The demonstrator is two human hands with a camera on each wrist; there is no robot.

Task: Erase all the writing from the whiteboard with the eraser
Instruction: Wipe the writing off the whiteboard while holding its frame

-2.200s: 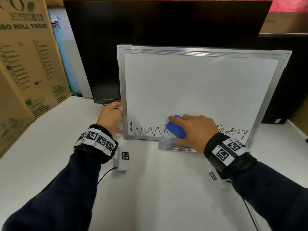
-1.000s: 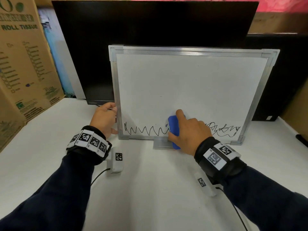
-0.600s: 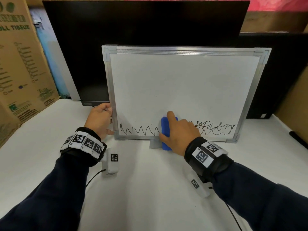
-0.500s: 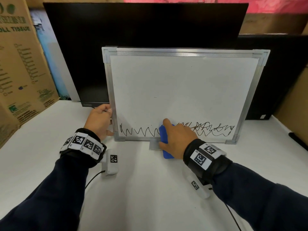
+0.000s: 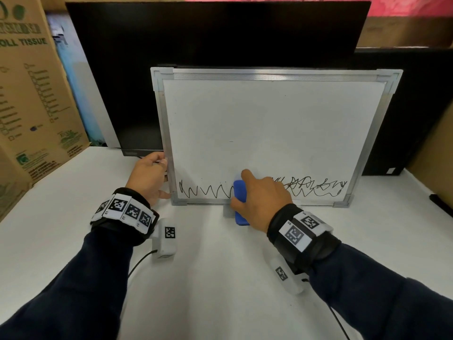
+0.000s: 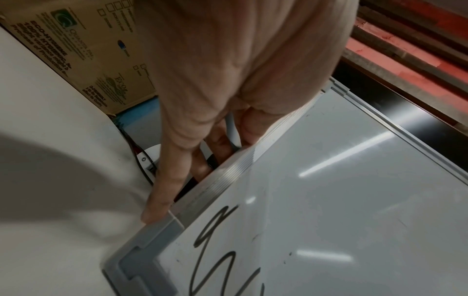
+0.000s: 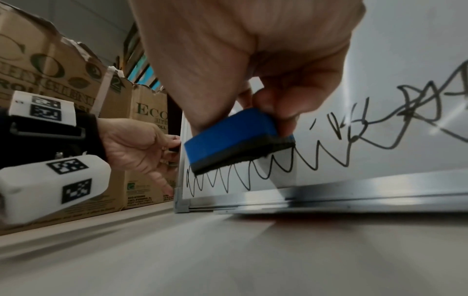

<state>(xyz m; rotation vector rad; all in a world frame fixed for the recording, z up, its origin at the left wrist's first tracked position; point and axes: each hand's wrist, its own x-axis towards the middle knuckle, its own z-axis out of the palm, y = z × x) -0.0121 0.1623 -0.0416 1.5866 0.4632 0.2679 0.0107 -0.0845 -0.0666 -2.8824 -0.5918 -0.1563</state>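
A silver-framed whiteboard (image 5: 269,123) stands upright on the white table, with a black scribble (image 5: 210,191) running along its bottom edge. My right hand (image 5: 259,200) grips a blue eraser (image 5: 240,200) with a black felt pad, held upright near the middle of the bottom edge over the scribble. In the right wrist view the eraser (image 7: 235,138) sits between thumb and fingers just in front of the zigzag line (image 7: 253,176). My left hand (image 5: 149,175) holds the board's left frame near the lower corner; its fingers (image 6: 167,186) curl behind the frame (image 6: 228,172).
A large black monitor (image 5: 215,33) stands behind the board, another dark screen (image 5: 416,106) at the right. Cardboard boxes (image 5: 29,94) line the left side. A small grey foot (image 5: 228,211) under the board rests on the white table (image 5: 220,278).
My right hand has turned the eraser from slanted to upright and slid it left and down along the bottom edge, uncovering more scribble at its right. The left hand has kept its hold on the frame.
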